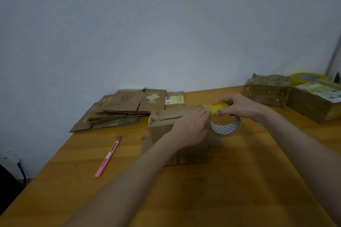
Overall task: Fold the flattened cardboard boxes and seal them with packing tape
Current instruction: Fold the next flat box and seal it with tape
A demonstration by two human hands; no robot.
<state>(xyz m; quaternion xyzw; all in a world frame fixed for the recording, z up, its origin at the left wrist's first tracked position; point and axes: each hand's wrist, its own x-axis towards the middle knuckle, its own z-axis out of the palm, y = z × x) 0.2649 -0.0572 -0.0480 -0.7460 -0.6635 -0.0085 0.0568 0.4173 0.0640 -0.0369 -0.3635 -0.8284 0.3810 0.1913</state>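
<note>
Cardboard box (160,131), creased and brown, stands folded; right hand (238,106) grips the tape roll (226,126), left hand (191,128) at it, grip unclear.

My pink utility knife (108,155) lies on the wooden table (230,190), near its left edge; a grey wall (147,24) stands behind the table.

Wood table (239,180), flat cardboard stack (118,110), pink cutter (108,156), folded box (166,127), 2 sealed boxes (268,89)
</note>
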